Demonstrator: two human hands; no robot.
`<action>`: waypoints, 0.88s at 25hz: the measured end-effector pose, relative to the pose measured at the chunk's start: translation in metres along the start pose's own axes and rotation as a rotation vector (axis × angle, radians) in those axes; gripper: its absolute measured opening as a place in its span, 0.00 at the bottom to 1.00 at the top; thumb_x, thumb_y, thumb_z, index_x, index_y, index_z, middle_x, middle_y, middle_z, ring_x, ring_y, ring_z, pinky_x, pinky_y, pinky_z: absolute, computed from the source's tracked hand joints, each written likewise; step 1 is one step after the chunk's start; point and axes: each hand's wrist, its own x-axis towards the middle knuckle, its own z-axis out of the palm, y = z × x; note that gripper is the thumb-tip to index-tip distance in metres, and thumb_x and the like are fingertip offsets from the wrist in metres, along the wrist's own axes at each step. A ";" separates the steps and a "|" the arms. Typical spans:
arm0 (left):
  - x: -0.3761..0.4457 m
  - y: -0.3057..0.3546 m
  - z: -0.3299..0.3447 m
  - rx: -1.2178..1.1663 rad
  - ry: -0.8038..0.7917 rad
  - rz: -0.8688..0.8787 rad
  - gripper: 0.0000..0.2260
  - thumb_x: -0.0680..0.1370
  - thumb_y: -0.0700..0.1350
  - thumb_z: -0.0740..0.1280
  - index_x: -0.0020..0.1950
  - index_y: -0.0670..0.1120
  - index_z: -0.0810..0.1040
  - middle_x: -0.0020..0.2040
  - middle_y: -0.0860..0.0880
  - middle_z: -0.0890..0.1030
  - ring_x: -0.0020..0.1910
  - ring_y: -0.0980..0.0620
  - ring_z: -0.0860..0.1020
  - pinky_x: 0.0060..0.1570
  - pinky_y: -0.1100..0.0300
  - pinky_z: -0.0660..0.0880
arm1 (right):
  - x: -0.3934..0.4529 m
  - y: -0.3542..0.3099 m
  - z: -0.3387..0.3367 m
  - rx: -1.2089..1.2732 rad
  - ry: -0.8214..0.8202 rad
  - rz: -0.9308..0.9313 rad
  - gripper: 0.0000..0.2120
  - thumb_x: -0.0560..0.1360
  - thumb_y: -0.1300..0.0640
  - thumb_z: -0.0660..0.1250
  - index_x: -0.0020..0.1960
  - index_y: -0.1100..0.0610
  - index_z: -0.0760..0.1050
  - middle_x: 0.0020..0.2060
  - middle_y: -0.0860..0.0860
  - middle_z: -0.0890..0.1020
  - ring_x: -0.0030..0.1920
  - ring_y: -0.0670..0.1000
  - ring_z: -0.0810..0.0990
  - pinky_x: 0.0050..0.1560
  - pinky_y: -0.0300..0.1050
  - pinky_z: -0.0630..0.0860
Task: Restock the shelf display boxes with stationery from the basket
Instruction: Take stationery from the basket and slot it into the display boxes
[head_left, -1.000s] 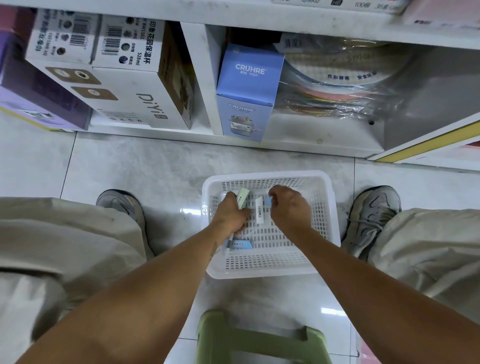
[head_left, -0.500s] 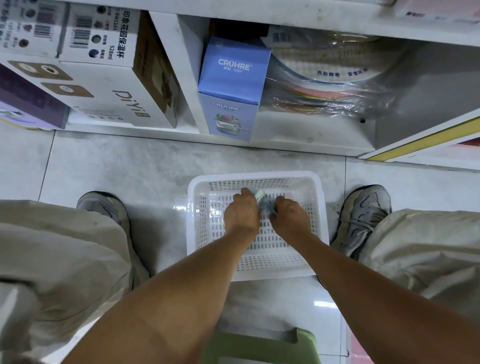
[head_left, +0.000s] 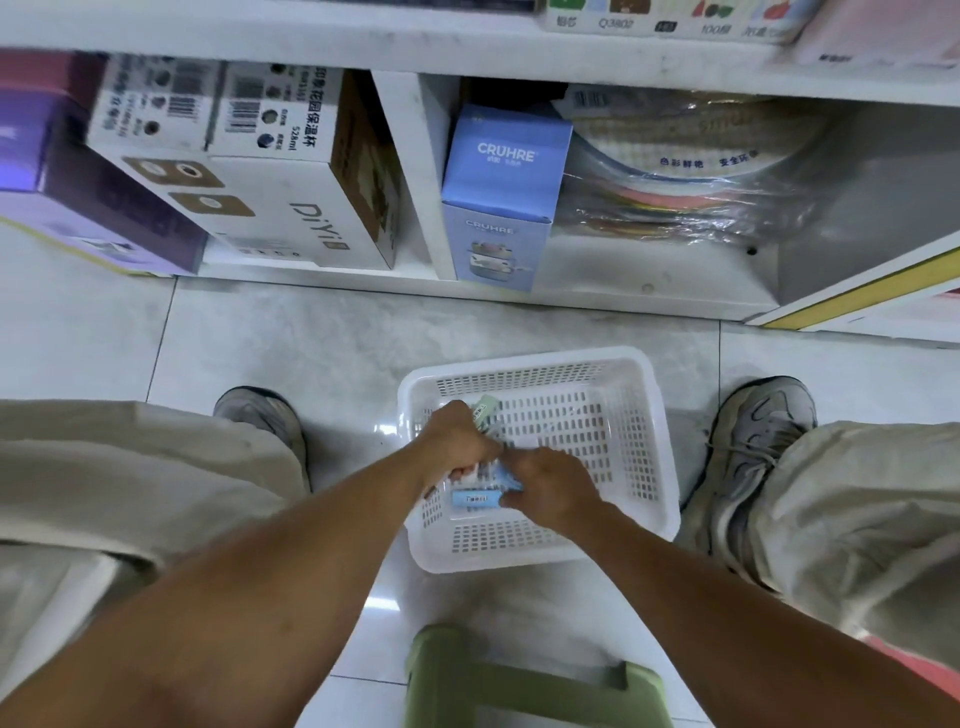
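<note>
Head view, looking down at a white perforated basket (head_left: 644, 415) standing on the grey tiled floor (head_left: 311, 353) between the person's two grey shoes; both hands reach into its left half. Left hand (head_left: 454, 447): fingers curled round a bundle of small stationery pieces, of which a pale green one (head_left: 485, 408) sticks out above the knuckles and white ends show below; the exact number of pieces held cannot be told. Right hand (head_left: 550, 486): fingers bent, pinching the right end of a small blue labelled piece (head_left: 475, 500) that lies low in the basket, just beside the left hand; a second blue piece (head_left: 501, 474) lies between the two hands, touching both. Right half of the basket: only its bare mesh bottom shows. Surroundings: a green plastic stool (head_left: 535, 680) at the near edge, close behind the basket; beige trouser legs at either side; ahead, a white shelf unit (head_left: 415, 171) whose bottom level holds a white carton marked DiYi (head_left: 291, 218) and a purple box (head_left: 78, 202) left of the divider, a blue CRUHRE box (head_left: 501, 192) and a plastic-wrapped stack of coloured discs (head_left: 685, 182) right of it. Nothing stands between the basket and the shelf; the forearms cover the basket's near left corner.
</note>
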 end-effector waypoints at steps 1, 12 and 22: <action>-0.001 -0.001 0.000 -0.029 0.037 -0.010 0.08 0.68 0.40 0.74 0.42 0.41 0.77 0.24 0.48 0.78 0.19 0.55 0.74 0.21 0.64 0.69 | 0.002 -0.008 0.005 -0.056 0.006 -0.032 0.22 0.73 0.45 0.73 0.64 0.51 0.75 0.54 0.52 0.84 0.54 0.56 0.83 0.54 0.46 0.75; -0.024 0.017 -0.036 0.001 -0.137 0.104 0.08 0.67 0.37 0.73 0.43 0.36 0.81 0.25 0.43 0.77 0.19 0.51 0.70 0.22 0.63 0.67 | 0.009 -0.012 -0.035 0.066 -0.206 0.085 0.09 0.75 0.50 0.70 0.42 0.55 0.76 0.39 0.49 0.78 0.42 0.51 0.79 0.37 0.40 0.69; -0.172 0.130 -0.172 -0.005 -0.100 0.476 0.04 0.69 0.32 0.72 0.41 0.33 0.79 0.27 0.43 0.79 0.20 0.52 0.70 0.21 0.64 0.66 | -0.074 -0.068 -0.266 0.535 -0.185 -0.156 0.03 0.77 0.55 0.72 0.46 0.53 0.83 0.39 0.54 0.86 0.33 0.46 0.76 0.29 0.35 0.67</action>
